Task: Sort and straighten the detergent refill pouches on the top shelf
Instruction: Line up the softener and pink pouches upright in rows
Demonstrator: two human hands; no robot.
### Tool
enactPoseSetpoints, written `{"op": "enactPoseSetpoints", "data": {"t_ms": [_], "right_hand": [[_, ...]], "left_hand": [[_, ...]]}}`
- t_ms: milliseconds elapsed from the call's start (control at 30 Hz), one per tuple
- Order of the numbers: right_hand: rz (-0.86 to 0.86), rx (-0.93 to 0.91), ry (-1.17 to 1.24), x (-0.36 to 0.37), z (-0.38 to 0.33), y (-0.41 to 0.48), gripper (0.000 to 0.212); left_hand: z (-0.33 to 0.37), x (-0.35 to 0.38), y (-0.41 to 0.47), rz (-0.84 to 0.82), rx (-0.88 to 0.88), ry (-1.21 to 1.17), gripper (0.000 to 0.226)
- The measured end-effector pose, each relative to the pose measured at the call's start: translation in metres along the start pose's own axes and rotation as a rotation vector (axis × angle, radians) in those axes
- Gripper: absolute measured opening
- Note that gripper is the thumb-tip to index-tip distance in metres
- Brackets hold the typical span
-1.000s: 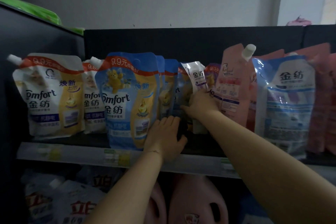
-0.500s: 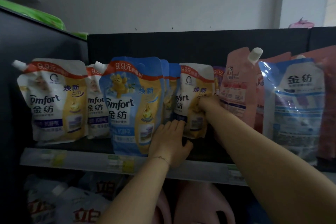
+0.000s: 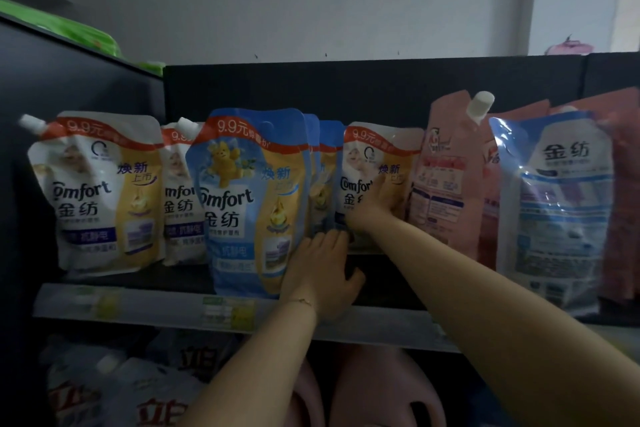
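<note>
Turned face-forward since before, white pouch (image 3: 377, 180) stands gripped under right hand (image 3: 372, 208), above left hand (image 3: 320, 270) resting flat against blue pouch (image 3: 252, 198); white pouches remain split, sorting unfinished.

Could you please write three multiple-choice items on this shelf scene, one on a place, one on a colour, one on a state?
1. Where is the right hand?
A. on the white pouch between the blue and pink ones
B. on the far-left white pouch
C. on the lower shelf

2. What colour is the front pouch beside the left hand?
A. green
B. blue
C. pink

3. How does the capped pink pouch stand?
A. flat on its face
B. upside down
C. upright, spout at top

Answers: 1 A, the fingers press the white pouch there. 2 B, its face is blue with a yellow bear. 3 C, its white cap points up.
</note>
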State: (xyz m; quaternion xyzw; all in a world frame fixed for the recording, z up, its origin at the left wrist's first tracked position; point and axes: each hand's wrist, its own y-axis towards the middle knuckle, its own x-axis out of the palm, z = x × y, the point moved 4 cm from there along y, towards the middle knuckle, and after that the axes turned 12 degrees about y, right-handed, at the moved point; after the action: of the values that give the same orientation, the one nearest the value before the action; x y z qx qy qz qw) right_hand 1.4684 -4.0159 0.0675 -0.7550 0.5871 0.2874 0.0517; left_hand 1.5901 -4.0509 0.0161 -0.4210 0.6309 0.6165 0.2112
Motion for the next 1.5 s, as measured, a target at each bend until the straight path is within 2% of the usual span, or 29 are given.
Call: {"op": "enactPoseSetpoints", "data": {"t_ms": [67, 133, 267, 367, 467, 567, 633, 733, 867, 1000, 1100, 1167, 1300, 1400, 1500], "right_hand": [[-0.101, 0.116, -0.009, 0.006, 0.002, 0.004, 0.089], [-0.127, 0.130, 0.012, 0.005, -0.002, 0.003, 0.087], [-0.213, -0.031, 0.077, 0.003, -0.002, 0.004, 0.087], [-0.281, -0.046, 0.098, -0.004, 0.005, 0.007, 0.093], [-0.298, -0.058, 0.097, -0.018, 0.004, 0.001, 0.076], [-0.204, -0.105, 0.019, -0.024, 0.000, -0.010, 0.044], [-0.205, -0.123, -0.001, -0.025, 0.001, -0.020, 0.026], [-0.216, -0.172, 0.036, -0.029, 0.005, -0.037, 0.016], [-0.273, -0.259, 0.101, -0.035, 0.003, -0.064, 0.015], [-0.429, -0.299, 0.181, -0.035, -0.010, -0.091, 0.017], [-0.454, -0.347, 0.131, -0.021, -0.025, -0.106, 0.026], [-0.427, -0.336, 0.138, -0.004, -0.036, -0.110, 0.033], [-0.252, -0.279, 0.210, 0.021, -0.044, -0.109, 0.037], [-0.260, -0.235, 0.342, 0.022, -0.041, -0.114, 0.037], [-0.334, -0.177, 0.339, 0.017, -0.032, -0.115, 0.016]], "left_hand": [[0.000, 0.000, 0.000, 0.008, 0.000, -0.010, 0.037], [0.000, -0.001, 0.001, 0.015, 0.002, -0.012, 0.037], [0.000, 0.001, 0.002, 0.004, 0.009, 0.019, 0.034], [0.000, 0.002, 0.002, 0.002, 0.020, 0.043, 0.030], [0.000, 0.002, 0.001, -0.023, 0.025, 0.042, 0.031], [0.002, -0.004, -0.001, 0.007, 0.049, 0.045, 0.032], [0.005, -0.007, -0.004, 0.018, 0.086, 0.063, 0.034], [0.007, -0.011, -0.009, 0.003, 0.124, 0.065, 0.032], [0.009, -0.017, -0.016, -0.065, 0.137, -0.031, 0.029], [0.006, -0.029, -0.039, 0.058, 0.261, -0.126, 0.022], [-0.016, -0.037, -0.059, 0.136, 0.330, -0.104, 0.027], [-0.041, -0.042, -0.070, 0.159, 0.298, -0.081, 0.031], [-0.097, -0.051, -0.087, 0.208, 0.127, -0.026, 0.024], [-0.128, -0.051, -0.092, 0.178, -0.036, -0.045, 0.023], [-0.136, -0.050, -0.089, 0.151, -0.166, -0.095, 0.020]]}}
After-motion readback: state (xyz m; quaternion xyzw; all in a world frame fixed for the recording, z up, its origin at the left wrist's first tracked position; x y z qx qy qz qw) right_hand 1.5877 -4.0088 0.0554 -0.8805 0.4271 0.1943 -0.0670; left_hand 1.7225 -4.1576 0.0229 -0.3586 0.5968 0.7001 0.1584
